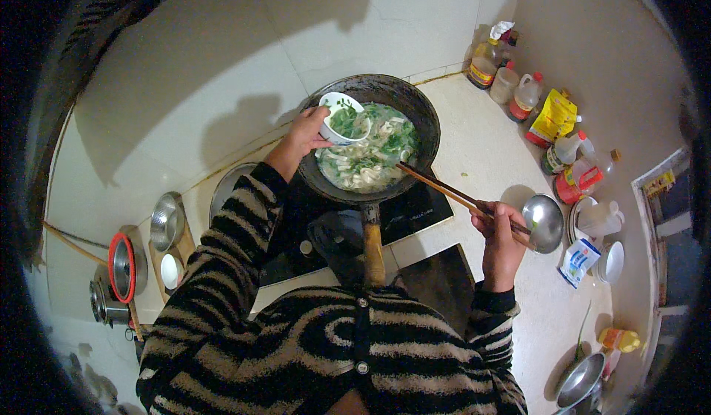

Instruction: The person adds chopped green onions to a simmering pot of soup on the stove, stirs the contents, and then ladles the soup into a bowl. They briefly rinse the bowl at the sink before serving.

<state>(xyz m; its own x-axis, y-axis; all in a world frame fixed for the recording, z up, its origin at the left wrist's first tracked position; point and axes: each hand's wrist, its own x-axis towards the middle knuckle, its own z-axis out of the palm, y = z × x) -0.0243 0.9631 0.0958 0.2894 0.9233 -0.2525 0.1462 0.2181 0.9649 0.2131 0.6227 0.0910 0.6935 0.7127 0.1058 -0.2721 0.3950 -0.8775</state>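
Note:
My left hand (306,131) grips the rim of a small white bowl (331,132), tilted over the wok (425,109). Chopped green herbs (345,119) lie inside that bowl. Below it the wok holds a pale soup (366,162) with white strips and green leaves. A pair of wooden chopsticks (439,186) is in my right hand (502,237), their tips over the wok's right side. The wok's wooden handle (374,251) points towards my body. Under the wok is a black induction cooktop (427,212), partly hidden by my left arm.
Right of my right hand sits a metal bowl (543,220). Sauce bottles (525,95) and a yellow pouch (555,116) line the right wall, with a blue-white packet (579,262) nearer. At left are a hammered metal bowl (167,223), a white bowl (171,271) and a red-rimmed lid (121,267).

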